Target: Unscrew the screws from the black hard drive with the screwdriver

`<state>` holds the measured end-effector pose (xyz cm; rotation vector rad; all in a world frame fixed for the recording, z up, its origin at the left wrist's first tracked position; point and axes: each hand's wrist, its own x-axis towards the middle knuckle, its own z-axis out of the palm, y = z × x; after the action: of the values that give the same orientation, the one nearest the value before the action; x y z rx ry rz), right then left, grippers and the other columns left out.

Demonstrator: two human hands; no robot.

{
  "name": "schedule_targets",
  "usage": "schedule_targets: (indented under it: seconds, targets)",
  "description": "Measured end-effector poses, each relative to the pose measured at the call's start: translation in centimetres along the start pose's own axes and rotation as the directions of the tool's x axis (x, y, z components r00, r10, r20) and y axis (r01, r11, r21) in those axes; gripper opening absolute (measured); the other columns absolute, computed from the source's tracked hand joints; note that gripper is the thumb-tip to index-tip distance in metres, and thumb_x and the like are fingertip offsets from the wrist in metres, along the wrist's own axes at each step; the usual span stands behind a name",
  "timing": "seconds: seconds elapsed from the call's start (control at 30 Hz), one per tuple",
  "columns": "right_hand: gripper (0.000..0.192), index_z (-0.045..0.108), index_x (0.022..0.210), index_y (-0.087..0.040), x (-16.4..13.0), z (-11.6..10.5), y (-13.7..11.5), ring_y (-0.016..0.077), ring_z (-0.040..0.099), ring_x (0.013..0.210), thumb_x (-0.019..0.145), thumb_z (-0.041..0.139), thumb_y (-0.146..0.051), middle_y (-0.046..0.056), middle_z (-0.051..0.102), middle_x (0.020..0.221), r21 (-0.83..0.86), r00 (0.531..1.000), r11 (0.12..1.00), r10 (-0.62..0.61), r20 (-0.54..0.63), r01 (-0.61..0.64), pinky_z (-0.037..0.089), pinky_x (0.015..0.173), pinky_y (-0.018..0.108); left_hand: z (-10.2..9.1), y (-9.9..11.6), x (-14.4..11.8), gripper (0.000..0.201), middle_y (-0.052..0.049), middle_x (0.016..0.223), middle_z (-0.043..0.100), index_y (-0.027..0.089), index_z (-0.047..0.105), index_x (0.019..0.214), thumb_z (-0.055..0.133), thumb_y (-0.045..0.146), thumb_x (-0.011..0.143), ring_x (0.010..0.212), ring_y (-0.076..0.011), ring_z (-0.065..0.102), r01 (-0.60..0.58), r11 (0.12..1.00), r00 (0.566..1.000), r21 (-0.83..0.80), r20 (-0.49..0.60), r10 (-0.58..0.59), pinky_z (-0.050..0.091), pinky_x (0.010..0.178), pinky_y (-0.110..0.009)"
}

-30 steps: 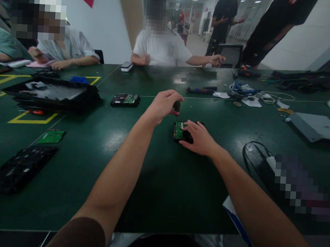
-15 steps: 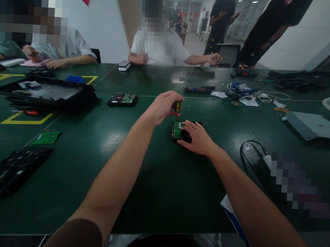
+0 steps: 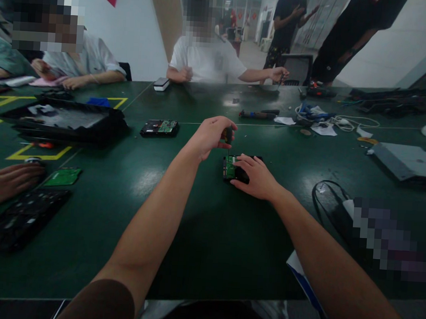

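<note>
A small black hard drive (image 3: 231, 169) with a green circuit board facing up lies on the dark green table (image 3: 209, 226). My right hand (image 3: 257, 177) rests flat on it and pins it down, covering its right half. My left hand (image 3: 210, 136) is closed around the dark handle of a screwdriver (image 3: 228, 137), held upright with its thin shaft pointing down at the board's near-left part.
A second hard drive (image 3: 160, 128) lies further left, a black tray (image 3: 62, 120) beyond it. A loose green board (image 3: 63, 177) and a black panel (image 3: 18, 217) sit at left, where another person's hand (image 3: 7, 183) reaches in. Cables (image 3: 331, 121) and a grey case (image 3: 407, 162) lie right. People sit opposite.
Another person's hand has come into view at the left edge near the green board. My left hand has turned the screwdriver slightly; my right hand stays on the drive.
</note>
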<state>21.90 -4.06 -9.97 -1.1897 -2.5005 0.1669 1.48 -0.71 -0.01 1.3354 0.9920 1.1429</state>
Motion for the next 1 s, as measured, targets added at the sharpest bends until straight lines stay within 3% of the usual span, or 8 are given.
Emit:
schedule_targets:
  seconds: [0.43,0.6,0.77,0.9,1.0]
  targets:
    - [0.054,0.059,0.136,-0.023,0.0,0.1,0.1,0.0316,0.043,0.143,0.09,0.063,-0.051,0.009,0.053,0.15,0.013,1.0,1.0,-0.015,-0.007,0.015,0.025,0.122,0.059,-0.1,-0.1,0.1,0.018,-0.008,0.084,0.067,0.017,0.067,0.08,0.055,0.03,0.081,0.075,-0.0168,0.065,-0.024,1.0,0.999,0.005,0.022,0.023,0.056,0.063,-0.028]
    - [0.055,0.057,0.137,-0.023,0.0,0.1,0.0,0.0324,0.042,0.144,0.089,0.064,-0.05,0.01,0.051,0.152,0.022,1.0,1.0,-0.011,-0.001,0.011,0.026,0.121,0.059,0.1,0.0,0.2,0.019,-0.01,0.086,0.069,0.016,0.066,0.084,0.053,0.03,0.082,0.08,-0.0195,0.067,0.063,0.995,0.997,-0.074,0.054,-0.059,0.057,0.067,-0.031]
    - [0.055,0.057,0.137,-0.024,0.0,0.0,-0.1,0.0319,0.042,0.144,0.089,0.063,-0.05,0.009,0.051,0.152,0.009,1.0,1.0,-0.004,-0.001,0.004,0.023,0.122,0.06,0.3,-0.3,0.6,0.015,-0.01,0.084,0.071,0.018,0.06,0.085,0.054,0.031,0.081,0.081,-0.0213,0.068,0.113,0.985,0.993,-0.13,-0.006,-0.115,0.057,0.07,-0.034]
    - [0.054,0.057,0.137,-0.024,0.0,0.0,-0.1,0.0321,0.041,0.145,0.09,0.063,-0.05,0.009,0.052,0.151,0.014,1.0,1.0,-0.009,0.005,0.009,0.022,0.123,0.061,-0.2,-0.9,1.1,0.018,-0.01,0.08,0.068,0.018,0.063,0.076,0.052,0.033,0.08,0.079,-0.0211,0.065,0.062,0.996,0.992,-0.057,-0.103,-0.068,0.053,0.061,-0.03]
    - [0.055,0.058,0.136,-0.023,0.0,-0.1,-0.1,0.0325,0.041,0.144,0.09,0.063,-0.051,0.01,0.051,0.151,0.015,1.0,1.0,-0.011,0.005,0.011,0.022,0.123,0.06,-0.3,-1.1,1.2,0.022,-0.01,0.079,0.067,0.018,0.065,0.073,0.052,0.033,0.081,0.075,-0.0203,0.063,0.038,0.999,0.994,-0.021,-0.1,-0.04,0.05,0.056,-0.029]
